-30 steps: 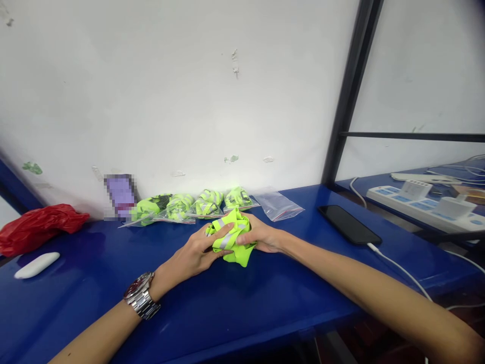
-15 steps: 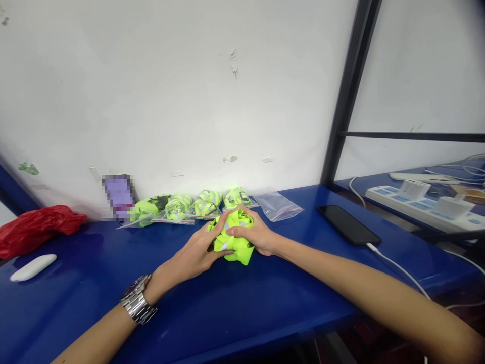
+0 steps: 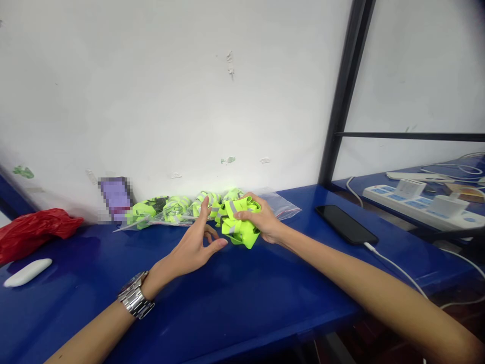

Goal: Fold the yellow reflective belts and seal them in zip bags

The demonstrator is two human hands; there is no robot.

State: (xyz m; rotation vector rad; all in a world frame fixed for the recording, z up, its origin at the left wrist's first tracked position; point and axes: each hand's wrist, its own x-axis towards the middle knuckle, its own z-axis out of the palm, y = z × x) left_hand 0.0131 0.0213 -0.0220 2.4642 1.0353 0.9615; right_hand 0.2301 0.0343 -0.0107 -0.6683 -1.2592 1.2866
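Over the shiny blue table, toward the far side, the right hand grips a bright yellow-green cloth bundle with silver stripes. Just left, the left hand is spread open.

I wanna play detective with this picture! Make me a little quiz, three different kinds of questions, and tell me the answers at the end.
1. Pick one: which grip holds the yellow bundle?
A) left
B) right

2. True or false: the watch band is red.

3. Fill in the gap: a black ____ lies on the blue table, to the right of the bundle.

Key:
1. B, the right grip.
2. False, it is silver.
3. phone.
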